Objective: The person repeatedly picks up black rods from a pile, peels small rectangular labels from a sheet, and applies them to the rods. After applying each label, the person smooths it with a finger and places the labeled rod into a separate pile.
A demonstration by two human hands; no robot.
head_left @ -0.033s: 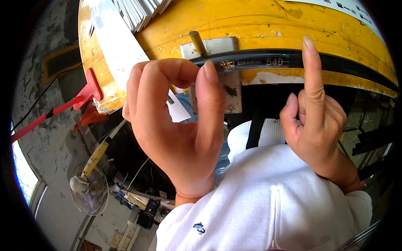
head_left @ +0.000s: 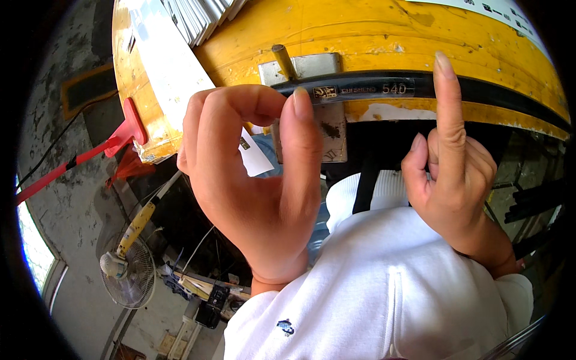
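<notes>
A long black rod or tube runs along the table's near edge and curves off to the right in this wide view. Near its left end sits a clear label with gold and pale print. My left hand pinches that end between thumb and forefinger. My right hand has its forefinger stretched up across the rod; the other fingers are curled and hold nothing visible. Whether that fingertip presses on the rod I cannot tell. Behind the rod's left end stands a short metal peg by a metal plate.
The yellow table has worn paint. White paper sheets are stacked at its far left, near a long white strip. A red-handled tool rests against the left edge. A fan stands lower left.
</notes>
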